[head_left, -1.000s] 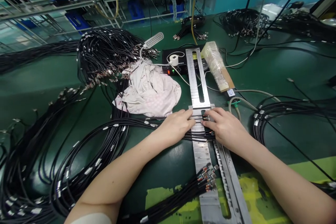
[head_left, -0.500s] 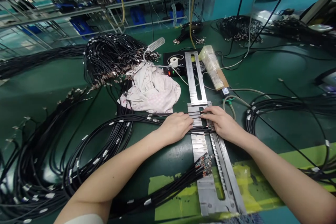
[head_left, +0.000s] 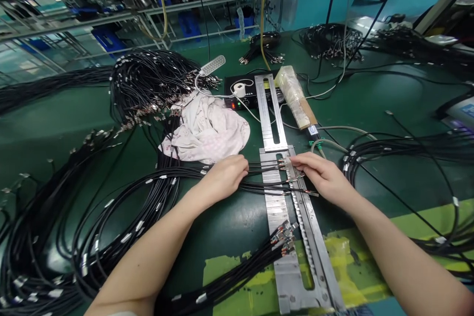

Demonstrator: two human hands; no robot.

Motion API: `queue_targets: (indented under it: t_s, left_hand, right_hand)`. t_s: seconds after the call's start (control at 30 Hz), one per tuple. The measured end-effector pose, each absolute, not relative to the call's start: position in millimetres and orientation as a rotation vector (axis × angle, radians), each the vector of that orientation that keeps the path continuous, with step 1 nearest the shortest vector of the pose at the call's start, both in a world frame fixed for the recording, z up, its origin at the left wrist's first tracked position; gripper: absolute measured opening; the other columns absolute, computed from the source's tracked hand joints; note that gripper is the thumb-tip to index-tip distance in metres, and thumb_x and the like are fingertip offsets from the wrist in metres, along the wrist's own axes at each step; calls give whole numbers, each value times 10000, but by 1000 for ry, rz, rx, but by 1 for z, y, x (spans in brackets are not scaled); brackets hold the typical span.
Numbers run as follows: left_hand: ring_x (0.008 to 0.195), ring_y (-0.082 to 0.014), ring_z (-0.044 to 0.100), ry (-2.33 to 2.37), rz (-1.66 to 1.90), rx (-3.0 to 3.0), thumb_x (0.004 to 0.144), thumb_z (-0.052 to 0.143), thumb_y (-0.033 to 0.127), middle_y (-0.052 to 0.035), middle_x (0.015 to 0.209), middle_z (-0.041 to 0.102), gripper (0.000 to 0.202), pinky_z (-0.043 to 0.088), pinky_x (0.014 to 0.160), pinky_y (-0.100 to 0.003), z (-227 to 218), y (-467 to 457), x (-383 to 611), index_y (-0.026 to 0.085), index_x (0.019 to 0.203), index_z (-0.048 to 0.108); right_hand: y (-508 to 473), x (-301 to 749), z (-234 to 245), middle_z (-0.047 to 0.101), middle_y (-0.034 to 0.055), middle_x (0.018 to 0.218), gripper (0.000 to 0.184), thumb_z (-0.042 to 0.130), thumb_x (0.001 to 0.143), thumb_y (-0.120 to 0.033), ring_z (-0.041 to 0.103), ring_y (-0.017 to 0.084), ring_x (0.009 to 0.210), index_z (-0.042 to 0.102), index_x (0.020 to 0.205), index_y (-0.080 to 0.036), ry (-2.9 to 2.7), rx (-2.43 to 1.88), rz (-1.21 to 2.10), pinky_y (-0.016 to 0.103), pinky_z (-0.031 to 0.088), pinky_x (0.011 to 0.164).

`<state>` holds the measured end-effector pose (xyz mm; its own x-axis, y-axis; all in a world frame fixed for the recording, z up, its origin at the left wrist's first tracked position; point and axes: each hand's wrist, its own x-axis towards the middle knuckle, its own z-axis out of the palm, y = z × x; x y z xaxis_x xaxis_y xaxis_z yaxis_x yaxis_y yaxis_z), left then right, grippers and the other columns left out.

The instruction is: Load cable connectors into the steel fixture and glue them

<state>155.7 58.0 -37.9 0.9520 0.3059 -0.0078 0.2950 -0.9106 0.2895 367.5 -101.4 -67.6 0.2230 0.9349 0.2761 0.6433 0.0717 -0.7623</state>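
My left hand (head_left: 227, 175) is closed around several thin black cables (head_left: 255, 170), left of a slotted metal fixture (head_left: 272, 177). These cables cross the fixture, and their metal-tipped ends lie along its right-hand rail. At the rail's upper end, my right hand (head_left: 320, 173) pinches at a small metal cable connector (head_left: 284, 162), partly hidden by the fingertips. Just below those fingers, other cable ends stick out past the rail. Closer to me, a bundle of black cables (head_left: 240, 269) rests its connectors on the fixture.
Coiled black cables (head_left: 137, 207) spread over the left of the green table. A crumpled pale cloth (head_left: 211, 131) lies behind my left hand, near a black box (head_left: 240, 103) with lit indicators. A tape-wrapped handle (head_left: 294, 96) and another cable coil (head_left: 350, 158) are to the right.
My left hand has slid left, away from the fixture. My right hand has shifted slightly right, uncovering connectors at the rail, and its fingers have come together. The view has tilted slightly.
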Motion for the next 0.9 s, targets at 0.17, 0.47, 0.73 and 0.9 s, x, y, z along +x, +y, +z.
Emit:
queue_targets:
  t_s: [0.17,0.47,0.73,0.9]
  left_hand:
    - [773,-165,510,333,25,2809,896,390,126,-41,805,540,179,417,701,-268,-49,59,156,148,791,533]
    - [775,-182,508,437,-107,2897,915,328,153,-55,806,556,238,424,728,-307,-54,53,162,148,817,544]
    - [780,-192,500,472,-187,2955,912,312,130,-71,831,554,242,425,735,-310,-52,46,166,133,837,542]
    - [762,-187,479,427,-166,2967,908,318,116,-68,827,539,241,421,725,-303,-54,44,167,128,834,547]
  right_hand:
    - [-105,365,-68,639,61,1001,343,378,836,-83,602,171,917,627,1040,-201,-1641,-1720,348,344,511,807]
    - [-106,362,-66,632,58,1024,385,386,790,-54,609,179,936,636,1037,-211,-1693,-1750,283,320,524,811]
    - [-106,361,-66,623,66,1027,420,367,755,-13,599,178,936,634,1029,-187,-1752,-1771,235,324,518,822]
    - [-99,355,-69,607,92,1004,455,360,745,34,537,211,928,655,1016,-182,-1923,-1804,135,367,504,792]
